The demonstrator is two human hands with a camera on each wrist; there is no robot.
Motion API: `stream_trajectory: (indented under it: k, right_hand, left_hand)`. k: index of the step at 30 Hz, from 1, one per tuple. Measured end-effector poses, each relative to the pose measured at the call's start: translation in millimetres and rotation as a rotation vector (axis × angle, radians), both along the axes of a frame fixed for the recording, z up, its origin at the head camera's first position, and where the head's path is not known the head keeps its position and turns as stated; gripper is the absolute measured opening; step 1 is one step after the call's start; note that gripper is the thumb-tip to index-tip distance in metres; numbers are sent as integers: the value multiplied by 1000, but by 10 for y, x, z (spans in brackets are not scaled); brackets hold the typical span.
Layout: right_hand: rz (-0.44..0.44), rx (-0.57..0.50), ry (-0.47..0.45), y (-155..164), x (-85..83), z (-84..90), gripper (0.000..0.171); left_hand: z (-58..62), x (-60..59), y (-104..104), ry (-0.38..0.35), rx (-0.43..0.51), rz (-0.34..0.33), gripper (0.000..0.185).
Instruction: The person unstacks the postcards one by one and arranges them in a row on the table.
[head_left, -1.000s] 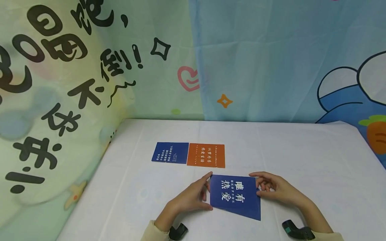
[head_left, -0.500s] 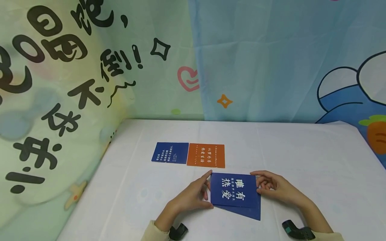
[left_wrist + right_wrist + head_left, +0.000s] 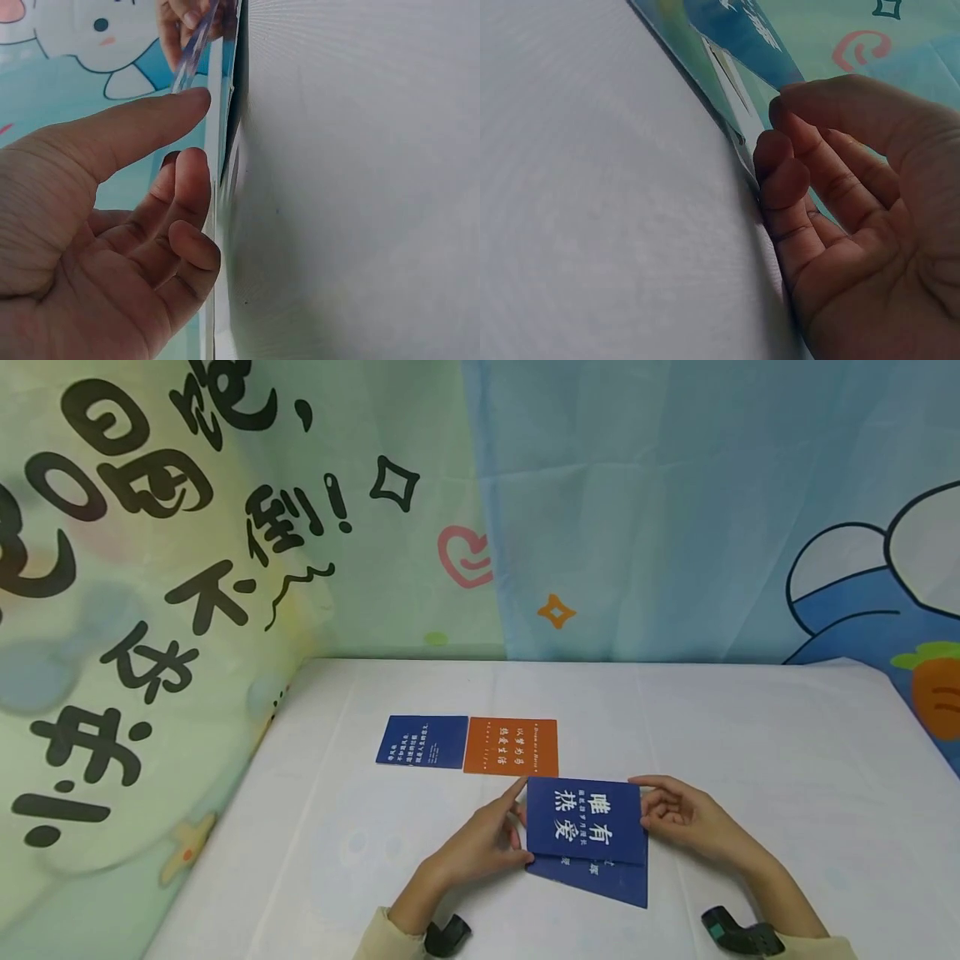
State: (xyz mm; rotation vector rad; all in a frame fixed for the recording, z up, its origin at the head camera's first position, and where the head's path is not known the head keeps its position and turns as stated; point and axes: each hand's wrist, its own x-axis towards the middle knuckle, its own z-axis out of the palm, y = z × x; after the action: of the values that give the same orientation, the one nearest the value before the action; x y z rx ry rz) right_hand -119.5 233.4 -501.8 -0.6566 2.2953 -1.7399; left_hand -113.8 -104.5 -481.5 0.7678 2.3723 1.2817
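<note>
In the head view, a blue card [image 3: 581,810] with large white characters lies between both hands. A second blue card [image 3: 615,887] shows below it, its lower edge slanting and some white print uncovered; the rest is hidden. My left hand [image 3: 480,843] holds the upper card's left edge, index finger at the far corner and thumb at the near one. At the right edge, my right hand [image 3: 690,814] pinches the card. In the right wrist view the thumb and index finger [image 3: 840,101] meet at a blue corner.
A blue printed card [image 3: 422,742] and an orange printed card [image 3: 512,747] lie side by side farther back on the white tablecloth [image 3: 712,718]. Printed cloth [image 3: 637,510] hangs behind the table and on the left.
The upper blue card has moved away from the body, with both hands following slightly. More of the lower blue card and its white print shows.
</note>
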Motion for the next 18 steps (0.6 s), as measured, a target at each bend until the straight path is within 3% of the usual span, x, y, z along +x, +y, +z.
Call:
stream_trajectory:
  k: [8, 18]
  right_hand:
    - [-31, -66, 3, 15, -7, -6, 58]
    - [-107, -42, -61, 19, 16, 35, 49]
  left_hand:
    - [-6, -48, 48, -6, 25, 30, 95]
    - [-13, -109, 99, -1, 47, 47, 91]
